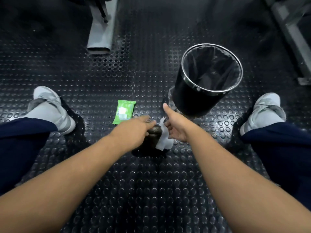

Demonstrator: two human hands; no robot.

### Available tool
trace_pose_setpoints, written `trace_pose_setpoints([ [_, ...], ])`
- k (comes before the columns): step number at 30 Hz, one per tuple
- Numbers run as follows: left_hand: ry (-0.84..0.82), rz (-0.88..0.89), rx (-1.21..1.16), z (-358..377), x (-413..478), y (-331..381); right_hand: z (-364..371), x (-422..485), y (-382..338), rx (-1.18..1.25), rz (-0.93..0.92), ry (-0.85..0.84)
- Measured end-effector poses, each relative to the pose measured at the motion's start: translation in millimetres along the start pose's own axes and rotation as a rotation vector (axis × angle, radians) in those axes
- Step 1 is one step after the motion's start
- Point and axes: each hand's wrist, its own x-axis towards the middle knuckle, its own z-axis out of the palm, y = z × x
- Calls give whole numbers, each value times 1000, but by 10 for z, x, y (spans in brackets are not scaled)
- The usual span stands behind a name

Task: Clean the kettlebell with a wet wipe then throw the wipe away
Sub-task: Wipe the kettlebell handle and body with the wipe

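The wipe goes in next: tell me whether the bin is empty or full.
Looks empty: the bin stands upright and open-topped, only its black liner showing inside, though the bottom is dark.

No word, brand or number can be read. The only printed surface is the green plastic wet-wipe pack (128, 106), which lies flat on the black studded rubber floor (101, 81). A white rectangular label (122, 112) sits on its upper face, with a small bluish mark at the label's left edge. There is also paler print on the green film above it. All of it is too small and blurred to make out a single letter or figure.
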Motion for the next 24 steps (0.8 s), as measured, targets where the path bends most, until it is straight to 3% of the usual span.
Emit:
trace_pose_setpoints([
  [7,41,42,7,121,33,-83,115,117,294,196,71,-2],
  [18,33,6,-92,33,-41,-40,128,113,58,-85,-22,-7],
  [24,-42,-30,-62,-110,-28,-14,124,104,356,200,39,40],
])
